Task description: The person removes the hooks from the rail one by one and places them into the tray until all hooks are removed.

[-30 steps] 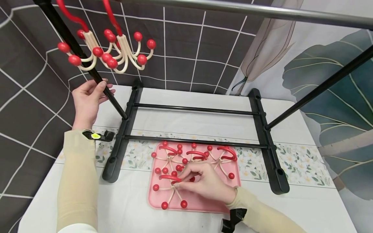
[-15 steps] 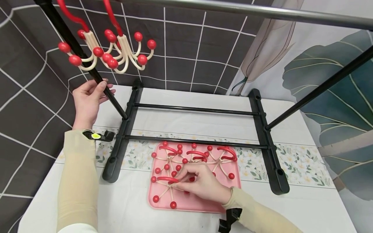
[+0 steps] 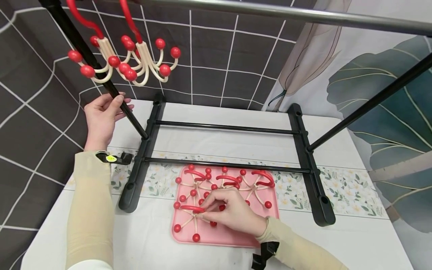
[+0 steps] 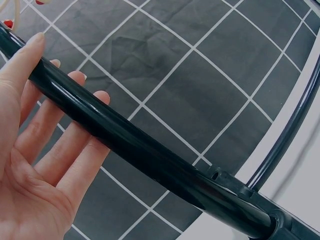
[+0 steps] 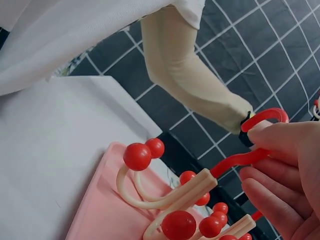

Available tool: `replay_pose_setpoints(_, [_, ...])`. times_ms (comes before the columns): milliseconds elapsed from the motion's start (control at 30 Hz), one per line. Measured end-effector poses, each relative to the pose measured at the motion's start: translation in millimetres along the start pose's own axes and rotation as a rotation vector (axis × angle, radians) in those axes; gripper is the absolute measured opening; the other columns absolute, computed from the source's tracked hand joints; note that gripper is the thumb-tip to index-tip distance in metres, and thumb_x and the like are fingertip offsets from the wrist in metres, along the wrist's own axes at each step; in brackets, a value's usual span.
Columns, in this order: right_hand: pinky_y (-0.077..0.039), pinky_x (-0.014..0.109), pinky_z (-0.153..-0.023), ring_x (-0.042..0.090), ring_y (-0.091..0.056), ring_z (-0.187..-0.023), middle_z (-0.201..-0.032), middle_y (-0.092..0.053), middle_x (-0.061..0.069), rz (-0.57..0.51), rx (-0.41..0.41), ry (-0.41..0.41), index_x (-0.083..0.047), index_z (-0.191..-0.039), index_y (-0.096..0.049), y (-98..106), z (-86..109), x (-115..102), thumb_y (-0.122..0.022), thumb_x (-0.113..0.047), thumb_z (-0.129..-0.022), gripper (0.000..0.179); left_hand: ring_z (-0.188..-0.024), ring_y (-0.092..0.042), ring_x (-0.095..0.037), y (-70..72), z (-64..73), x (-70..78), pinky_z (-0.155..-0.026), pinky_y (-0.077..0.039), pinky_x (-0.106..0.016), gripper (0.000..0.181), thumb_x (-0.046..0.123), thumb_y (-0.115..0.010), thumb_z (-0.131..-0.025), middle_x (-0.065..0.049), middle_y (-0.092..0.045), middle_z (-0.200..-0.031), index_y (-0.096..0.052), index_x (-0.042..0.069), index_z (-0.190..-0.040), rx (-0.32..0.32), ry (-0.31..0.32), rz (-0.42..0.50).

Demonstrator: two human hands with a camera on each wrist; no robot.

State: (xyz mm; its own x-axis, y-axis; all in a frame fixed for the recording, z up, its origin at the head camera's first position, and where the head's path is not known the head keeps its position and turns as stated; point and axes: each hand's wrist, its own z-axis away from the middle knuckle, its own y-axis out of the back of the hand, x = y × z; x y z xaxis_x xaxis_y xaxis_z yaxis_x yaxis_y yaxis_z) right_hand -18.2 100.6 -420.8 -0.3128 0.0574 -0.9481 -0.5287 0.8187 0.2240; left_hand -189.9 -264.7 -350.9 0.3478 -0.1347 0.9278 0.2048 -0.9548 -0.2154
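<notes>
In the head view my left hand (image 3: 101, 122) holds a slanting black pole (image 3: 135, 123) of a rack, thumb in front and fingers behind it. The left wrist view shows the pole (image 4: 150, 145) crossing between thumb and fingers. My right hand (image 3: 234, 213) pinches the red hook of a multi-arm hanger (image 3: 195, 216), its cream arms tipped with red balls. In the right wrist view this hanger (image 5: 187, 192) is tilted over the pink tray (image 3: 233, 239). Several similar hangers (image 3: 229, 179) lie in the tray, partly behind my right hand.
Two such hangers (image 3: 145, 56) hang by red hooks at upper left. A metal rail (image 3: 270, 11) spans the top. The rack's black base has two feet (image 3: 314, 176) joined by crossbars (image 3: 222, 126) above the white table. A dark gridded cloth (image 3: 216, 48) stands behind.
My right hand has shifted slightly left with the hanger, which has turned a little, moving its red balls leftward. My left hand stays on the pole.
</notes>
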Motion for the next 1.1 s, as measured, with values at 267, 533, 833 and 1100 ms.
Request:
replay_pose_setpoints(267, [-0.062, 0.041, -0.073, 0.019, -0.073, -0.088, -0.101, -0.076, -0.003, 0.016, -0.019, -0.004, -0.013, -0.106, -0.077, 16.8, -5.6, -23.5, -0.088, -0.011, -0.082, 0.027, -0.084, -0.075, -0.019, 0.5, 1.4, 0.4, -0.08, -0.059, -0.025, 0.031, 0.01, -0.077, -0.092, -0.013, -0.074, -0.097, -0.071, -0.006, -0.118, -0.006, 0.006, -0.014])
replay_pose_setpoints(533, [-0.059, 0.034, -0.084, 0.023, -0.072, -0.098, -0.11, -0.075, 0.003, 0.114, 0.087, 0.183, -0.005, -0.111, -0.077, 52.4, -19.8, -62.5, -0.091, -0.001, -0.075, 0.039, -0.083, -0.075, -0.02, 0.6, 0.9, 0.7, -0.08, -0.059, -0.025, 0.031, 0.012, -0.078, -0.091, -0.013, -0.074, -0.097, -0.072, -0.006, -0.116, -0.006, 0.004, -0.009])
replay_pose_setpoints(833, [-0.052, 0.046, -0.1, 0.033, -0.067, -0.113, -0.118, -0.072, 0.014, 0.184, 0.249, 0.351, 0.003, -0.113, -0.075, 95.6, -40.5, -100.8, -0.086, 0.014, -0.07, 0.046, -0.084, -0.075, -0.019, 1.1, -0.4, 1.3, -0.079, -0.059, -0.025, 0.035, 0.011, -0.077, -0.091, -0.013, -0.074, -0.096, -0.069, -0.01, -0.119, -0.014, -0.006, -0.007])
replay_pose_setpoints(1100, [-0.053, 0.045, -0.099, 0.034, -0.067, -0.112, -0.119, -0.07, 0.021, 0.138, 0.38, 0.439, 0.011, -0.111, -0.073, 114.4, -72.1, -130.5, -0.082, 0.021, -0.072, 0.042, -0.083, -0.076, -0.019, 1.7, 1.8, 0.9, -0.079, -0.059, -0.025, 0.031, 0.012, -0.078, -0.091, -0.012, -0.074, -0.096, -0.072, -0.005, -0.117, -0.008, 0.01, -0.019])
